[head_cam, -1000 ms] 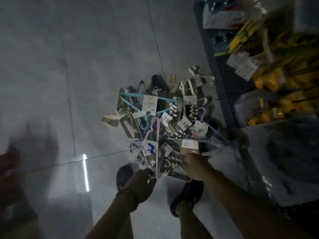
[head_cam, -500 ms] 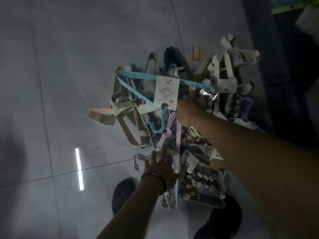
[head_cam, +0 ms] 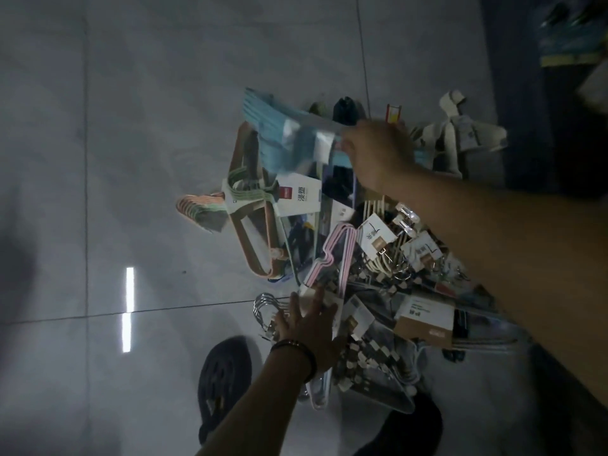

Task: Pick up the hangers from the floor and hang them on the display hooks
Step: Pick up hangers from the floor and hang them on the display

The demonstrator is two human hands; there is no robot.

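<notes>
Head view | right hand (head_cam: 371,153) gripping blue hangers (head_cam: 283,136), blurred, over far side of pile (head_cam: 371,360) | left hand (head_cam: 309,324) fingers spread, flat on pile beside pink hangers (head_cam: 342,238) | pile on floor (head_cam: 131,126), near shoe (head_cam: 225,373)

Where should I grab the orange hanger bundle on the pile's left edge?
Probably its long outer bar, approached from the left: the orange hanger bundle lies with that bar exposed beside bare floor, while a white label card crowds its right side.

Bundled hangers (head_cam: 345,258) heaped on the floor (blue bundle (head_cam: 279,139) lifted).
</notes>
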